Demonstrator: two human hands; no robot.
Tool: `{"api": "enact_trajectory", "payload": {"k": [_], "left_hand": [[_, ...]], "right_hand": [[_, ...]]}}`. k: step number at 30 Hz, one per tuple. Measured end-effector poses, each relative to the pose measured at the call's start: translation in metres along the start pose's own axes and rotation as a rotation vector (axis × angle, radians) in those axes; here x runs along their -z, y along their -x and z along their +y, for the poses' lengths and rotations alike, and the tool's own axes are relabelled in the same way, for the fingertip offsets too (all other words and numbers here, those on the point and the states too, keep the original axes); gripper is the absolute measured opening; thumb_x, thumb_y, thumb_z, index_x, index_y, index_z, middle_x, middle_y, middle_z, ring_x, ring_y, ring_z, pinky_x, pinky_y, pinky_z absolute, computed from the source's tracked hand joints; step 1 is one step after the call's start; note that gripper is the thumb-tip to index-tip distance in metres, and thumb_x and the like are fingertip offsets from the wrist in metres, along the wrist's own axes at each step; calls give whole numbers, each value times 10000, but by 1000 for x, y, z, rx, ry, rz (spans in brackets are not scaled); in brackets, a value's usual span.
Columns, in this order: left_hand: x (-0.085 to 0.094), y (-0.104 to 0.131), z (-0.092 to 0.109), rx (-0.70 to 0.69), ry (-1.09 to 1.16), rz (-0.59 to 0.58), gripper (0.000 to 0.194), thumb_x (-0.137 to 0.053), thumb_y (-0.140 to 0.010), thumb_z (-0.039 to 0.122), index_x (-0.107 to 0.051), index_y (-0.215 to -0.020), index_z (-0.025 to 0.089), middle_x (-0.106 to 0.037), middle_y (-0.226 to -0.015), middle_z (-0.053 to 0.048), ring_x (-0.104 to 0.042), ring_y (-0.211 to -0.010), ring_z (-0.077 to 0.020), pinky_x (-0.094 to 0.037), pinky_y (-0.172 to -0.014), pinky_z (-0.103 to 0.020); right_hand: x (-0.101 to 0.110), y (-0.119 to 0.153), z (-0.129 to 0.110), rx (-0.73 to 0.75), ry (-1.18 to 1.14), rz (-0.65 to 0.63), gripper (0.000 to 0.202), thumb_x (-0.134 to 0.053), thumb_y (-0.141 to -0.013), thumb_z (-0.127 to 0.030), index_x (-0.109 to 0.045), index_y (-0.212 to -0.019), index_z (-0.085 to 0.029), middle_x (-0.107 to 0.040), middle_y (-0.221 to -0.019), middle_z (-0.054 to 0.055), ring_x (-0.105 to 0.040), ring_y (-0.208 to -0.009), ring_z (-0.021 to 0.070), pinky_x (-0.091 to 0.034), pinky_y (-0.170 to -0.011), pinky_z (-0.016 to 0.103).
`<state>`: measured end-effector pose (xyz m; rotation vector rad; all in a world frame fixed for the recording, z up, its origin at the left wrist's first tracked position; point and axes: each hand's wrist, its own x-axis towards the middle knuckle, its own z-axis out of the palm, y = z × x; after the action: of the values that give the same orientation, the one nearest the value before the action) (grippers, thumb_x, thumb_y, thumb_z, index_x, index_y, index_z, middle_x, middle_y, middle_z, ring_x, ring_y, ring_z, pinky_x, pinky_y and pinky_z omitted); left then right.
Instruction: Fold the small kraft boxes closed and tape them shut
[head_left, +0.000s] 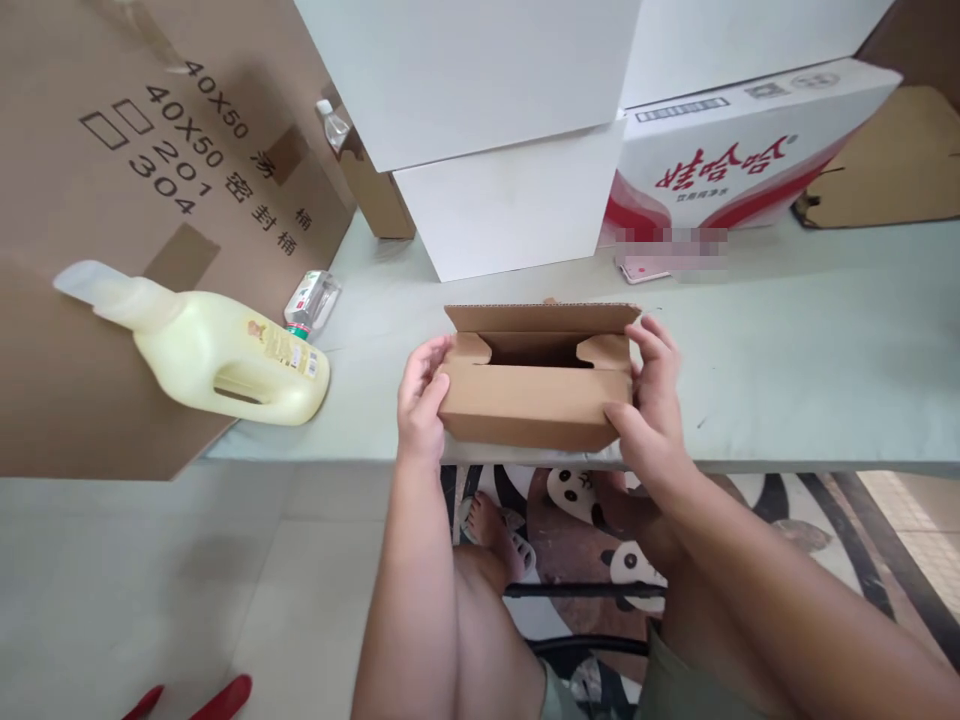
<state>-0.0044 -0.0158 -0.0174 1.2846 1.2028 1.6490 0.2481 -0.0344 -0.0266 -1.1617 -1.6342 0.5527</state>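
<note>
A small brown cardboard box [534,400] is at the front edge of the covered table [360,385], between my two hands. Its long back flap stands up, and the two short side flaps fold inward over a dark opening. My left hand [425,400] grips the box's left end, thumb on the near side. At the right end my right hand [651,395] holds it, with the thumb on the front corner and fingers behind. What lies inside the box cannot be made out.
A yellow jug [232,355] and a clear bottle [311,302] lie at the left beside a large carton [97,330]. White boxes [510,200], a red-and-white carton [720,150], a phone [649,265] and flat cardboard [889,165] are along the back.
</note>
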Motion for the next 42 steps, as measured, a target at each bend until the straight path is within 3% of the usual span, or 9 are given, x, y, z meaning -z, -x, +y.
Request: {"api": "enact_trajectory", "payload": {"k": [6,11,14,17,21,30,36,39,42], "left_hand": [[-7,16,5,26,-145,-38,707,-664,-789,572,-479,-1423,319,-426,-1578,-85,-371,-1480,-325,-385,-1177,-461],[0,41,9,-2,-318,-42,835,-598,-825,652,-291,-1538,344,-214,-1681,-85,-273,-1528,-306,-326,-1212,-458],[3,55,9,-39,-375,-7,737,-577,-853,635,-417,-1487,295,-274,-1662,-89,-230,-1543,-288,-260,-1242,-445],[3,63,10,-56,-387,-24,570,-573,-862,610,-640,-1284,232,-394,-1603,-113,-274,-1528,-293,-229,-1251,-456],[-5,76,17,-69,-433,28,557,-572,-843,638,-707,-1185,220,-462,-1557,-127,-328,-1504,-307,-221,-1250,-491],[-41,131,47,-72,-732,-20,566,-644,-847,509,-605,-1358,270,-413,-1591,-105,-334,-1499,-322,-259,-1231,-520],[-66,119,67,-54,-1087,-135,783,-711,-779,481,-488,-1467,182,-351,-1618,-149,-258,-1519,-378,-140,-1254,-555],[-88,97,77,-9,-1157,-315,1048,-789,-651,592,-409,-1512,131,-285,-1639,-187,-167,-1533,-432,-35,-1250,-585],[-109,73,84,76,-1236,-535,1209,-847,-531,624,-356,-1552,201,-215,-1670,-151,-96,-1532,-477,11,-1226,-628]], "right_hand": [[6,-10,18,-5,-220,-62,900,-436,-740,-151,-95,-1559,-299,-193,-1660,56,-216,-1538,252,-253,-1245,506],[14,-4,20,115,-203,-29,801,-461,-692,-179,-247,-1458,-274,-329,-1536,112,-327,-1467,267,-336,-1192,510],[23,1,18,121,-153,-60,492,-473,-691,-185,-425,-1173,-267,-414,-1416,126,-390,-1412,287,-375,-1145,518],[30,6,20,145,-135,-106,268,-496,-756,-230,-433,-1015,-257,-397,-1457,136,-379,-1424,325,-342,-1148,551],[39,12,23,190,-132,-168,274,-499,-836,-339,-424,-1086,-259,-312,-1577,147,-288,-1495,334,-305,-1165,587],[67,25,26,186,-114,-194,394,-471,-908,-417,-493,-1270,-262,-249,-1648,129,-231,-1534,323,-304,-1182,572],[63,24,33,113,-55,-175,497,-424,-946,-415,-445,-1428,-296,-270,-1644,94,-236,-1538,258,-300,-1206,547],[61,23,37,120,-75,-175,523,-423,-956,-438,-435,-1455,-281,-264,-1647,103,-242,-1536,262,-294,-1210,537],[60,21,42,122,-127,-192,562,-416,-964,-508,-424,-1477,-279,-251,-1656,104,-233,-1538,282,-285,-1210,542]]}}
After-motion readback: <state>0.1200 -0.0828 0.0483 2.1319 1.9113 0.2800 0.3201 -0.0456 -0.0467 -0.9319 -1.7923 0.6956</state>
